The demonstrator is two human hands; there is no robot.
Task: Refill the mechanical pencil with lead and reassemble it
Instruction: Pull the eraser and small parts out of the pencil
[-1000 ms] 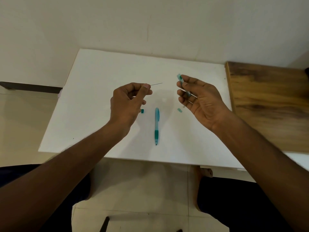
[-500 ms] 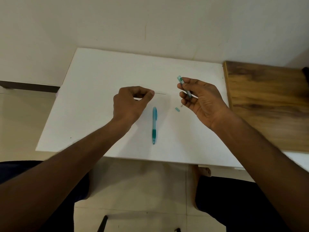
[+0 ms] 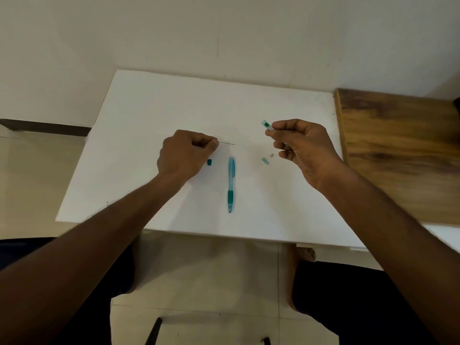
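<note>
1. Your left hand point(image 3: 185, 154) was curled closed, pinching a thin lead point(image 3: 227, 143) that stuck out to the right past your fingertips
2. Your right hand point(image 3: 305, 145) gripped a small clear lead case point(image 3: 266, 125), its teal end poking out beyond your fingertips
3. The teal pencil point(image 3: 231, 184) lay on the white table point(image 3: 149, 115) between your hands, untouched
4. A teal cap point(image 3: 209, 162) sat just beside your left fingers; two small pieces point(image 3: 265, 160) lay just below your right fingers

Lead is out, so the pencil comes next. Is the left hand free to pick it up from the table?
Probably not yet: the left hand is pinching the lead. The pencil lies uncovered just beside it, nothing between.
</note>
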